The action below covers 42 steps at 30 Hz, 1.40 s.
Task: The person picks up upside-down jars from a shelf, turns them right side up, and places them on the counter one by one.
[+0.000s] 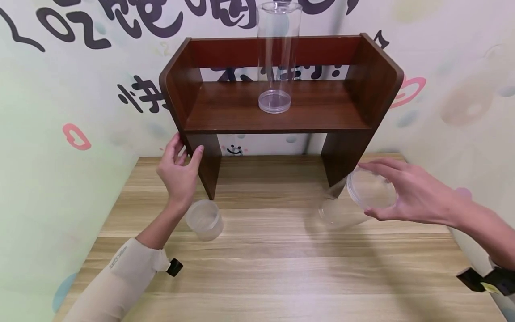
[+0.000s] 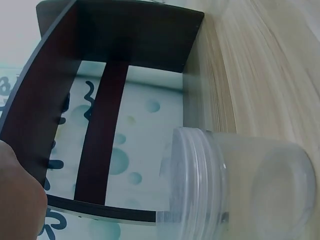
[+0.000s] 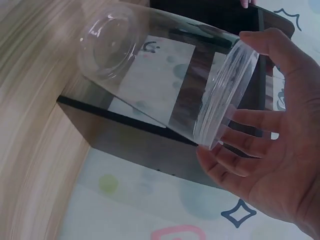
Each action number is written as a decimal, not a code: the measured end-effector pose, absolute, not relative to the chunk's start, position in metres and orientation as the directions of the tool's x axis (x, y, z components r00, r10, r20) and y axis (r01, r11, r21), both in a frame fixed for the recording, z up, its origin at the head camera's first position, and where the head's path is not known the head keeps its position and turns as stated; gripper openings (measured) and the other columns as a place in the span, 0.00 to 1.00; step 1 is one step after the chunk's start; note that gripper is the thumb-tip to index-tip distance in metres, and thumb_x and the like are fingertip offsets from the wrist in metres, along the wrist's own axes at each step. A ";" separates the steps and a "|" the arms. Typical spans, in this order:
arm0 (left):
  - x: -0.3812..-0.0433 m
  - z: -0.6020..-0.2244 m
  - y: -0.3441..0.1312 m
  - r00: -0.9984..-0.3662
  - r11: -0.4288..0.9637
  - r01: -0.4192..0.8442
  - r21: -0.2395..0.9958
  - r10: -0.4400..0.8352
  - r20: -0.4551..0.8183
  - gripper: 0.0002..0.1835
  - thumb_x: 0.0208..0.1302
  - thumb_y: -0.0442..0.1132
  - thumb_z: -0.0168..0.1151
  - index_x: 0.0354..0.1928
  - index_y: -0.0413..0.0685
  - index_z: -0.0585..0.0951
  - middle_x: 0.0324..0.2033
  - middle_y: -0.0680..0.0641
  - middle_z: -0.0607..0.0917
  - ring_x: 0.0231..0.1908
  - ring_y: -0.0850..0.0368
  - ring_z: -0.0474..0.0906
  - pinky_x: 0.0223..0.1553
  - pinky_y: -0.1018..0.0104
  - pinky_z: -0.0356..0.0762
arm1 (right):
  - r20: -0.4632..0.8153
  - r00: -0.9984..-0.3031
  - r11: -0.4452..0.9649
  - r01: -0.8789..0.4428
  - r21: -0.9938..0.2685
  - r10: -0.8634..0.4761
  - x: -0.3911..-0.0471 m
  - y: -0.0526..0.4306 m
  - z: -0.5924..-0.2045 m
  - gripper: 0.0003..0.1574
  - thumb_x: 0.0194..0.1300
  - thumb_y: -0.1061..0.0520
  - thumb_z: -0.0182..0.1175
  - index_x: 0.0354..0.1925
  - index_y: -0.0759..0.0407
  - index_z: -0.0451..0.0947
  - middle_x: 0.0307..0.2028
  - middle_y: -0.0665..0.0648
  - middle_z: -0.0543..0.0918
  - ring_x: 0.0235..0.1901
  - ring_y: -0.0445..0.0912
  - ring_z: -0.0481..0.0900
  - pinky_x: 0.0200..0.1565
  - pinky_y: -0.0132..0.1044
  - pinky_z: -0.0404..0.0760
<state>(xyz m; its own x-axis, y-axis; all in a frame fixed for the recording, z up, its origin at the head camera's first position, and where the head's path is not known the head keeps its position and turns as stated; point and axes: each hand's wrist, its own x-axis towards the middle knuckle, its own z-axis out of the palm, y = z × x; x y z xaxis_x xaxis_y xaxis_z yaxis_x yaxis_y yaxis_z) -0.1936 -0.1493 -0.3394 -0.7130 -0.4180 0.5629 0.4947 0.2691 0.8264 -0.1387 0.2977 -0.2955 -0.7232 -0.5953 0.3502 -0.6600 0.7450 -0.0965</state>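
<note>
My left hand grips the left side panel of a dark brown wooden desk shelf, thumb across the front edge and fingers on the outer side. In the left wrist view only part of that hand shows. My right hand holds a clear plastic jar round its ridged lid, thumb and fingers spread over opposite edges. That jar is tilted, its base toward the table near the shelf's right leg. Below my left wrist stands a small clear lidded jar.
A tall clear cylinder jar stands upright on the shelf's upper board, near its middle. The shelf stands on a wood-grain table. Behind is a pale wall with black writing and pink hearts. Black wrist mounts sit on both forearms.
</note>
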 end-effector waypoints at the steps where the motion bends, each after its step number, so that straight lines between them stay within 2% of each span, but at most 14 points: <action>1: -0.194 -0.339 -0.149 -0.709 0.277 0.491 0.826 -0.423 0.564 0.27 0.55 0.30 0.72 0.58 0.35 0.78 0.52 0.37 0.83 0.55 0.51 0.80 0.56 0.55 0.79 | 0.346 -0.721 0.745 -0.662 -0.085 -0.601 -0.140 0.299 -0.297 0.58 0.31 0.43 0.81 0.63 0.57 0.74 0.54 0.52 0.80 0.50 0.46 0.77 0.43 0.37 0.76; 5: -0.200 -0.345 -0.152 -0.696 0.280 0.487 0.827 -0.449 0.561 0.24 0.55 0.30 0.72 0.55 0.36 0.80 0.49 0.37 0.84 0.53 0.49 0.81 0.53 0.57 0.81 | 0.323 -0.727 0.752 -0.656 -0.063 -0.606 -0.144 0.305 -0.304 0.57 0.31 0.43 0.80 0.61 0.61 0.75 0.51 0.56 0.81 0.49 0.51 0.78 0.46 0.46 0.79; 12: -0.220 -0.363 -0.164 -0.673 0.253 0.499 0.829 -0.490 0.555 0.20 0.54 0.34 0.74 0.50 0.41 0.84 0.45 0.43 0.87 0.46 0.57 0.84 0.45 0.64 0.85 | 0.242 -0.783 0.795 -0.603 -0.068 -0.573 -0.149 0.320 -0.317 0.55 0.32 0.42 0.81 0.59 0.61 0.76 0.48 0.60 0.82 0.46 0.56 0.80 0.42 0.56 0.82; 20: -0.225 -0.366 -0.166 -0.636 0.268 0.546 0.793 -0.483 0.601 0.16 0.53 0.33 0.74 0.46 0.38 0.85 0.41 0.42 0.88 0.43 0.56 0.86 0.41 0.70 0.85 | 0.191 -0.803 0.809 -0.584 -0.066 -0.564 -0.156 0.338 -0.331 0.54 0.32 0.42 0.81 0.58 0.63 0.76 0.48 0.61 0.82 0.47 0.57 0.80 0.44 0.56 0.82; 25: -0.226 -0.367 -0.167 -0.621 0.299 0.538 0.788 -0.492 0.610 0.15 0.54 0.31 0.73 0.44 0.36 0.85 0.41 0.41 0.88 0.42 0.55 0.86 0.40 0.67 0.86 | 0.165 -0.794 0.799 -0.599 -0.052 -0.584 -0.160 0.344 -0.336 0.54 0.33 0.40 0.81 0.57 0.63 0.76 0.48 0.62 0.82 0.47 0.59 0.80 0.43 0.57 0.82; 32: -0.218 -0.356 -0.161 -0.622 0.315 0.519 0.795 -0.498 0.604 0.12 0.54 0.27 0.70 0.42 0.32 0.84 0.38 0.38 0.88 0.40 0.55 0.86 0.40 0.64 0.86 | 0.106 -0.824 0.822 -0.564 -0.076 -0.556 -0.162 0.348 -0.341 0.56 0.34 0.38 0.80 0.59 0.62 0.74 0.50 0.63 0.81 0.50 0.60 0.79 0.45 0.58 0.81; 36: -0.212 -0.350 -0.157 -0.622 0.318 0.516 0.795 -0.498 0.604 0.12 0.54 0.28 0.70 0.42 0.31 0.84 0.38 0.37 0.87 0.39 0.55 0.86 0.39 0.66 0.86 | 0.099 -0.822 0.819 -0.569 -0.079 -0.561 -0.162 0.350 -0.343 0.56 0.36 0.39 0.80 0.60 0.62 0.74 0.51 0.64 0.80 0.50 0.61 0.79 0.45 0.59 0.81; 42: -0.223 -0.362 -0.163 -0.623 0.316 0.518 0.795 -0.498 0.604 0.13 0.54 0.28 0.70 0.42 0.32 0.84 0.38 0.38 0.88 0.39 0.56 0.85 0.39 0.69 0.86 | 0.089 -0.814 0.812 -0.580 -0.066 -0.575 -0.163 0.351 -0.344 0.57 0.37 0.37 0.79 0.61 0.62 0.72 0.53 0.66 0.79 0.51 0.63 0.78 0.44 0.61 0.81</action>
